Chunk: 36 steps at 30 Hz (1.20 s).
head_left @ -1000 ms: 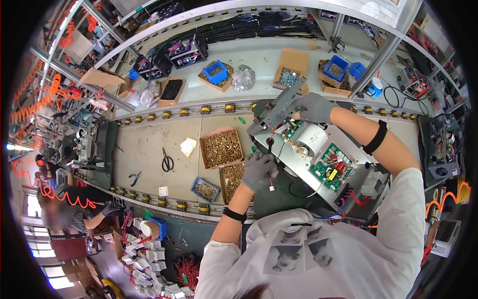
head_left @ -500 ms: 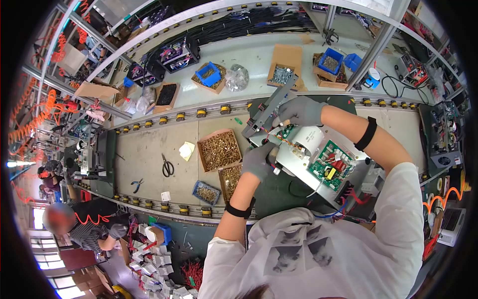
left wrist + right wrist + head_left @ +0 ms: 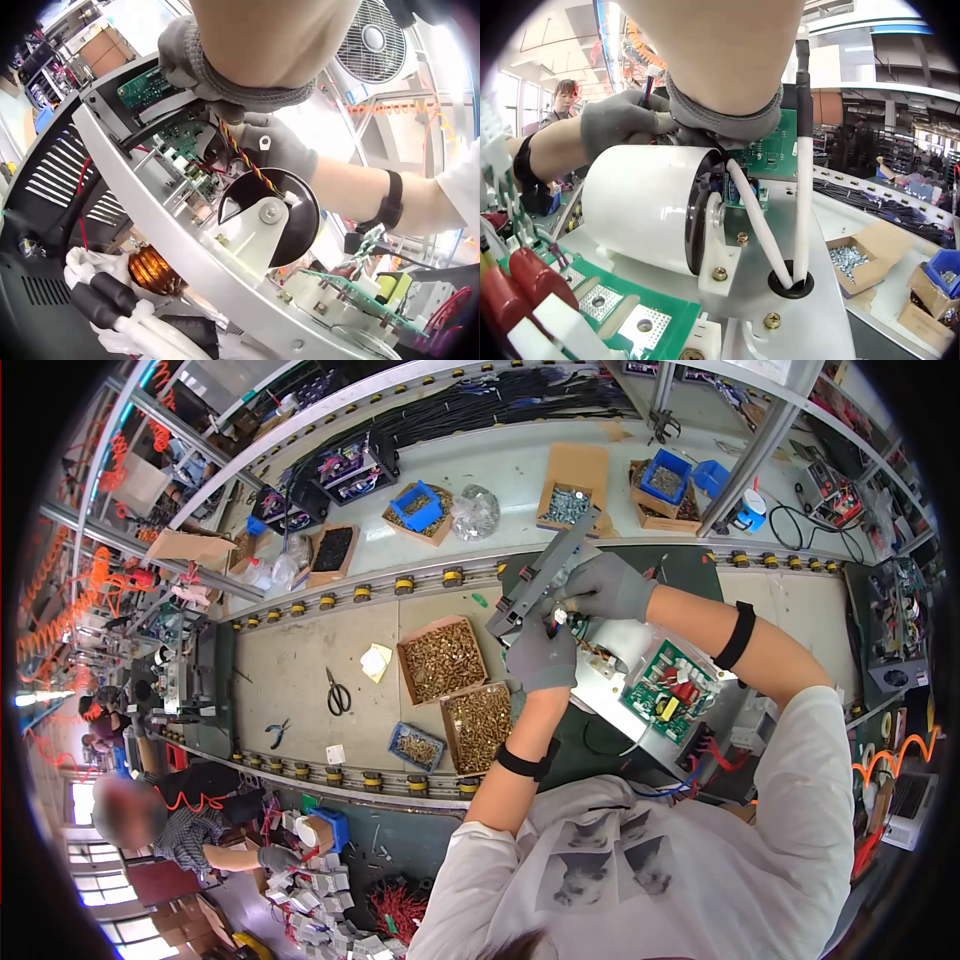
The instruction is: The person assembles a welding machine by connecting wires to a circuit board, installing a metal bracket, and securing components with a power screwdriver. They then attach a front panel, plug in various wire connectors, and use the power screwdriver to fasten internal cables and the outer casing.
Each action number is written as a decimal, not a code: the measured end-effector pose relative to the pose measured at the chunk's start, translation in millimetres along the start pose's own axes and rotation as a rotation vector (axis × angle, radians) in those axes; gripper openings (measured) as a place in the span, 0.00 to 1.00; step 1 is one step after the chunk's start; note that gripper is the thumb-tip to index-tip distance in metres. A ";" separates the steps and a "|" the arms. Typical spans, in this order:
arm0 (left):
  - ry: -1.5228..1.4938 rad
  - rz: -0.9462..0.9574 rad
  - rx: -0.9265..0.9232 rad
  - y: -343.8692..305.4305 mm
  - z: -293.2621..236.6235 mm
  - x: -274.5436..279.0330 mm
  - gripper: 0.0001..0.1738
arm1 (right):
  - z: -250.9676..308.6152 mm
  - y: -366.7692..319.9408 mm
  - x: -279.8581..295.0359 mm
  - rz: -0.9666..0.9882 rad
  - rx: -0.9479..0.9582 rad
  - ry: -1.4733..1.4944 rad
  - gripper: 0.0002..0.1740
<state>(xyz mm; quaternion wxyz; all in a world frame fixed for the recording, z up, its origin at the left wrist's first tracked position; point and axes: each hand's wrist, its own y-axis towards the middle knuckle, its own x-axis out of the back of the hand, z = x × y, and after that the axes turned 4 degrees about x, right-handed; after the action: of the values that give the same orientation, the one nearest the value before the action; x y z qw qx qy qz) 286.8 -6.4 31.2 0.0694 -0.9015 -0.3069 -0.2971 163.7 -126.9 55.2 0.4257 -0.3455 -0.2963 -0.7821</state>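
In the head view my gloved left hand (image 3: 543, 658) is at the dark grey panel (image 3: 545, 575) of an opened metal unit. It pinches thin wires ending in a small white connector (image 3: 654, 71), which points upward in the right wrist view. My gloved right hand (image 3: 607, 588) is beside it, close behind the panel; its fingertips are hidden, and I cannot tell what they hold. Below the hands are a white cylinder (image 3: 641, 206) bolted to the metal plate and a green circuit board (image 3: 670, 695). A twisted red, yellow and black wire (image 3: 244, 156) runs down from the hands to the cylinder.
Brass pieces (image 3: 440, 660) fill two boxes left of the unit, near a small blue tray of screws (image 3: 415, 747). Scissors (image 3: 338, 695) and blue-handled pliers (image 3: 278, 733) lie farther left. Across the rollers are boxes of screws (image 3: 568, 505). Another person (image 3: 185, 830) works at lower left.
My left hand has moved up and right with the wires and connector, from beside the brass boxes to the panel next to my right hand. My right hand has shifted slightly left.
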 end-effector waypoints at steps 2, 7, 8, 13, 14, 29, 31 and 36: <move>-0.028 -0.003 -0.020 0.1 4.6 -2.7 0.17 | -4.1 1.0 -0.1 -0.002 -0.011 0.006 0.11; 0.002 -0.139 -0.139 2.9 14.6 -12.4 0.12 | 0.8 0.2 -1.6 -0.023 -0.146 0.076 0.11; 0.003 -0.137 -0.141 3.5 13.3 -13.1 0.12 | -0.7 -0.9 -5.0 -0.074 -0.167 0.161 0.12; 0.021 -0.278 -0.331 1.6 7.6 -2.0 0.12 | -1.6 -0.9 -17.9 -0.280 -0.481 0.541 0.13; 0.020 -0.276 -0.333 2.5 9.2 1.2 0.12 | -2.9 -0.9 -18.2 -0.336 -0.530 0.567 0.13; -0.036 -0.276 -0.483 22.9 19.1 15.8 0.18 | 23.2 6.1 -33.3 -0.552 -0.535 -0.071 0.13; -0.055 -0.274 -0.473 21.9 18.5 17.1 0.17 | 23.0 5.5 -31.1 -0.530 -0.517 -0.052 0.13; -0.036 -0.264 -0.480 24.6 21.3 19.0 0.16 | 17.2 5.0 -32.0 -0.522 -0.532 0.024 0.13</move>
<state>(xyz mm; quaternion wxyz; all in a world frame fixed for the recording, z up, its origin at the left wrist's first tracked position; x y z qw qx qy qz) 324.0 -9.9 26.3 -0.1909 -0.8496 -0.3437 -0.3517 185.7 -101.4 40.8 0.1107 -0.3479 -0.1557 -0.9179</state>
